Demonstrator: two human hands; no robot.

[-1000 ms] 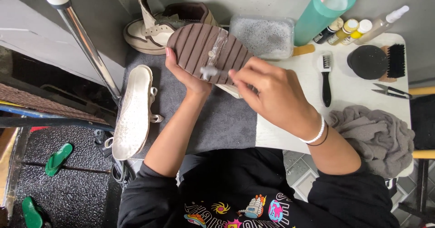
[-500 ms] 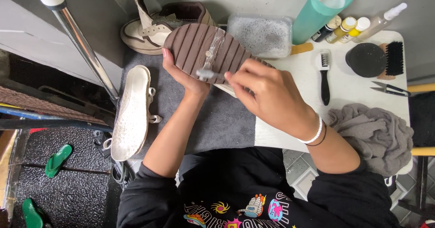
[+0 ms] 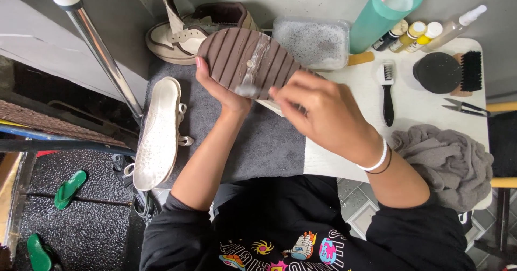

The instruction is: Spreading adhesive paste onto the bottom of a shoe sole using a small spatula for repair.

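My left hand grips a shoe from beneath and holds it sole up over a grey mat. The brown ribbed sole has a whitish foamy streak across its middle. My right hand is closed on a small pale brush, whose blurred head touches the near edge of the sole. The hand hides most of the brush handle.
A second shoe lies sole up at the mat's left, with a beige high-top behind. On the white table are a foamy tub, teal cup, small bottles, black brush, round tin, scissors and grey cloth. A metal pole stands left.
My right hand has slid the brush along the sole with small strokes and is now blurred. The left hand has kept the shoe in nearly the same place.
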